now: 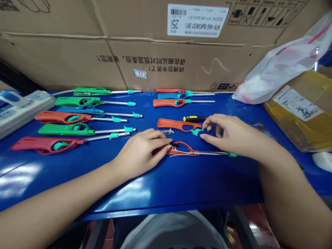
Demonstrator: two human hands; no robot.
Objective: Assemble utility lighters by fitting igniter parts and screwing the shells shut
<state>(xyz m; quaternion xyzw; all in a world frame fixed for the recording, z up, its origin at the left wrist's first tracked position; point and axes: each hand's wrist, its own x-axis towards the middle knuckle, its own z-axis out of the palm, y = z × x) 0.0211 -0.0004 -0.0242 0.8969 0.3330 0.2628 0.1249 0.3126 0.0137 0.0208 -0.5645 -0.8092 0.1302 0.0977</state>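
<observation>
My left hand [146, 148] is closed on the handle end of an opened orange gas lighter [190, 148], covering much of it. Bare inner parts and a thin pale tube show in its shell, and a metal barrel with a green tip [231, 154] extends right. Just beyond my fingers lies a small clear cylinder [168, 131]. My right hand [228, 133] hovers with thumb and forefinger apart at the edge of a green trigger [196, 131]; whether they touch it is unclear. The loose orange half-shell [171, 123] lies behind the trigger, near a yellow-and-black screwdriver [193, 118].
Several lighters [66, 129] lie in a column on the left of the blue table [124, 193]; three more [171, 102] lie at the back. A power strip [23, 110] is far left. A large carton [140, 45] walls the back; a plastic bag [280, 69] and taped box [303, 107] stand right.
</observation>
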